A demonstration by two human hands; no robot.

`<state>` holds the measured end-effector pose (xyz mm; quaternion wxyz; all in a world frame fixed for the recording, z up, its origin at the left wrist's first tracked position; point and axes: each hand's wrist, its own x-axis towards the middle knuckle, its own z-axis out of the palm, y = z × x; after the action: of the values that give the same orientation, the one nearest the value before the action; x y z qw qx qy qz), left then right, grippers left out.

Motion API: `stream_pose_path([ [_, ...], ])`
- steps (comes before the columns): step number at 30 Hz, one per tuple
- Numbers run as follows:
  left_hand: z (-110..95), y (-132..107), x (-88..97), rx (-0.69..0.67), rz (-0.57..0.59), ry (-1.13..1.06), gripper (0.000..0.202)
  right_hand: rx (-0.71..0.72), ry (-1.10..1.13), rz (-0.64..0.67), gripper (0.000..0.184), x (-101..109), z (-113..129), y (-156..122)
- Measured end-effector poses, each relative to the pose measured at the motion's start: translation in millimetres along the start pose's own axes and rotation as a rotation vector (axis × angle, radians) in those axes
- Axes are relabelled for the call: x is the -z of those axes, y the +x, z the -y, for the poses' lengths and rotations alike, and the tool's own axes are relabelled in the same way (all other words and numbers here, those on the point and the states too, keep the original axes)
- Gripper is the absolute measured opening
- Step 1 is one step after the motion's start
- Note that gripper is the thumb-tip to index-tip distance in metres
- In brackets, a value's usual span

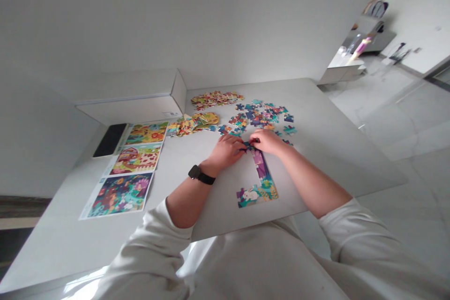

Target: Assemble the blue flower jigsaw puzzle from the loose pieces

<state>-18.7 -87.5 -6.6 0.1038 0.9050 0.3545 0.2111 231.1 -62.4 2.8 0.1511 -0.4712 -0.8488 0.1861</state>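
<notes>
A partly joined jigsaw puzzle (260,168) lies in front of me in an angled strip, with a white rabbit on its lower end and purple and teal pieces up its right side. At the strip's top end, both hands meet over a dark blue puzzle piece (248,146). My left hand (229,152), with a black watch on its wrist, has its fingers closed at the piece's left side. Curled into a pinch, my right hand (266,141) grips at the right side of the same spot. Fingers cover part of the piece there.
Loose dark puzzle pieces (258,115) lie just beyond my hands. Farther left are yellowish pieces (193,123) and a reddish pile (217,98). Three picture sheets (135,158), a black phone (110,140) and a white box (137,96) occupy the table's left side.
</notes>
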Motion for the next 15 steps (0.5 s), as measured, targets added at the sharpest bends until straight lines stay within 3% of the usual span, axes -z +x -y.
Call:
stream_pose_path([
  [15, 5.0, -0.1, -4.0, -0.025, 0.011, 0.005, 0.025, 0.0, -0.03, 0.073, 0.021, 2.8, 2.1, -1.8],
])
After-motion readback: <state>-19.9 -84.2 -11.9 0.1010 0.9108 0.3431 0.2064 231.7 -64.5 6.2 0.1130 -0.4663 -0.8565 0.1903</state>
